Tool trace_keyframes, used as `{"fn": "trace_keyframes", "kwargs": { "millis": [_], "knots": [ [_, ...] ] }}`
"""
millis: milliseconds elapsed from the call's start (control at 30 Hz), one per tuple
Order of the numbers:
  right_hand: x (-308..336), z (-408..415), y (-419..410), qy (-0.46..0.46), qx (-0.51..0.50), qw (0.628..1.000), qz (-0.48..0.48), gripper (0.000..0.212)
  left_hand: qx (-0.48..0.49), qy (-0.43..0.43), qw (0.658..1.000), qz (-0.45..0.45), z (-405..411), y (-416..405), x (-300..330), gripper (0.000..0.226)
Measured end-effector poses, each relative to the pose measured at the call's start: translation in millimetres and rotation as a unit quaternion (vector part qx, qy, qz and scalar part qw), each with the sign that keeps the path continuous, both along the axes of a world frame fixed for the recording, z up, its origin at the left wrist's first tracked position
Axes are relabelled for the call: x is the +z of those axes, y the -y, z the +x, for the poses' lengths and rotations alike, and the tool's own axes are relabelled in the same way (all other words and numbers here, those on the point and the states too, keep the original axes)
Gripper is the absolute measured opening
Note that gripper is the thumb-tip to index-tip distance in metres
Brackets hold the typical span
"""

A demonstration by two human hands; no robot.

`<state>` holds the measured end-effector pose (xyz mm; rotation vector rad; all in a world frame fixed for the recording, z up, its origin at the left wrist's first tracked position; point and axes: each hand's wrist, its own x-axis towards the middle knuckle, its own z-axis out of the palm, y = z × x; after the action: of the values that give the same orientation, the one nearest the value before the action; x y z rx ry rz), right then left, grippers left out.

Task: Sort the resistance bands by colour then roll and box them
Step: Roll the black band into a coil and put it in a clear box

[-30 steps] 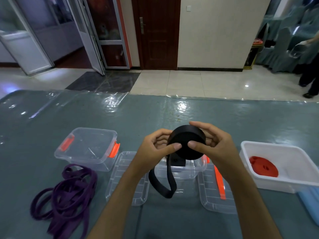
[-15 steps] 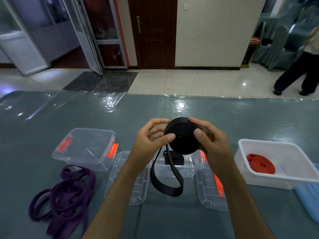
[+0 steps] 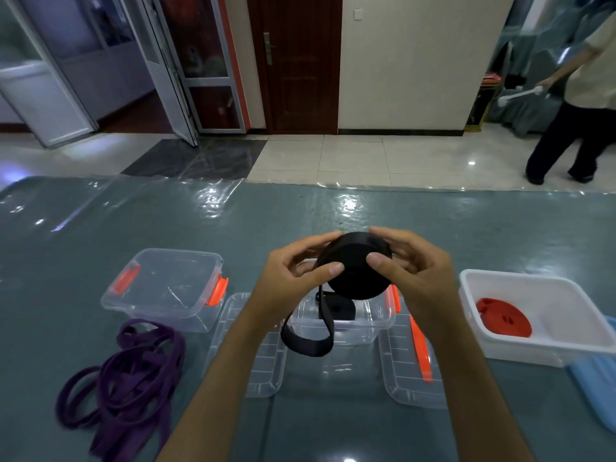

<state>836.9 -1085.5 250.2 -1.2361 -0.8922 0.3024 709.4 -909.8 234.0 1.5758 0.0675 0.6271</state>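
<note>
- Above the middle clear box, the fingers of both hands are pinching the black band roll; the left hand and right hand are sitting at much the same height as half a second ago.
- Below the roll, the loose black tail is hanging in a shorter loop than before.
- On the bench, the purple bands are lying unchanged at left; the red roll is resting in the white tub.
- Across the floor, the bystander is standing nearer than earlier.
</note>
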Motion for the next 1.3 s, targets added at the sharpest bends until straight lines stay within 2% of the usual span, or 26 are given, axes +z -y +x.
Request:
{"fn": "trace_keyframes", "kwargs": {
  "millis": [67,133,233,333,400,500,633,733,833,900,1033,1133,1233,1300],
  "knots": [
    [-3,-2,-2,-0.009,-0.015,1.0,0.001,0.025,0.005,-0.001,1.0,-0.003,-1,-3,1,0.042],
    [-8,-1,-2,-0.034,0.002,0.999,-0.023,0.024,0.033,0.0,0.999,0.018,0,-3,1,0.04],
    [-9,2,3,-0.06,0.053,0.995,-0.067,0.043,0.059,0.008,0.998,0.037,2,0,-1,0.033],
    [-7,4,9,-0.017,0.059,0.996,-0.068,0.053,0.032,0.006,0.999,0.019,-1,3,-6,0.025],
    [-9,3,10,0.009,0.022,0.999,-0.042,0.045,0.01,0.0,1.0,0.01,-4,2,-7,0.029],
    [-14,-1,8,-0.041,0.018,0.999,-0.023,0.04,0.013,0.001,1.0,0.004,-5,1,-4,0.032],
    [-16,2,9,-0.082,0.082,0.991,-0.068,0.044,0.061,0.001,0.998,0.023,-3,7,0,0.026],
    [-15,3,11,-0.057,0.048,0.996,-0.047,0.049,0.025,-0.017,0.999,0.013,-3,7,-3,0.028],
    [-19,0,12,-0.056,-0.015,0.998,-0.013,0.034,-0.012,-0.031,0.999,0.013,-3,5,-6,0.042],
    [-22,-2,12,-0.08,0.004,0.997,-0.023,0.029,0.006,-0.011,1.0,0.009,-1,7,-5,0.04],
    [-23,-1,16,-0.092,0.056,0.993,-0.051,0.037,0.041,0.005,0.999,0.006,5,16,-8,0.028],
    [-22,-2,16,-0.078,0.036,0.996,-0.02,0.057,0.02,-0.009,1.0,-0.009,3,17,-12,0.027],
    [-24,-4,13,-0.079,0.011,0.997,-0.006,0.04,-0.015,-0.021,0.999,-0.018,1,12,-12,0.032],
    [-24,-2,12,-0.095,0.015,0.995,-0.028,0.035,0.003,-0.016,1.0,-0.022,2,11,-12,0.028]
  ]
}}
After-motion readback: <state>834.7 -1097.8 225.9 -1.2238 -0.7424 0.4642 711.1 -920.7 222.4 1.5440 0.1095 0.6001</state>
